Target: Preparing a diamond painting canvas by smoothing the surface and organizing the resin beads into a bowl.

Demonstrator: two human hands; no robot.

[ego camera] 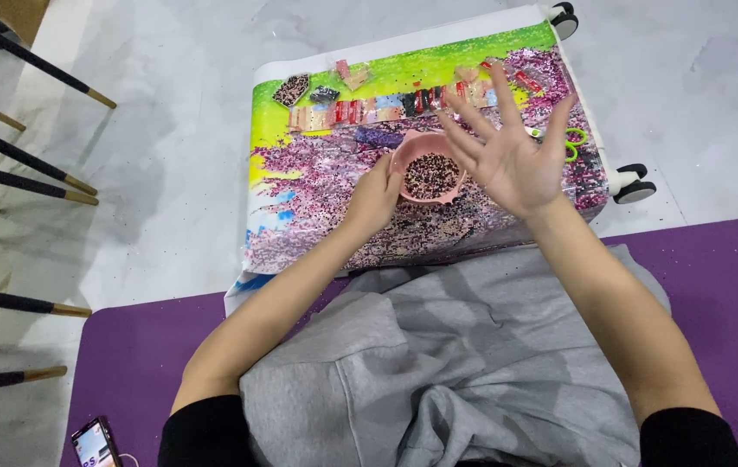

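We are gripping the rim of the pink bowl of dark beads with our left hand, sitting on the colourful picture sheet. Our right hand is hovering beside it, all 5 fingers spread.

Against my left hand sits a smooth pink bowl, plastic I think, full of grainy dark beads. Under my right hand the canvas glitters, rough. Below my hands, soft matt grey cloth.
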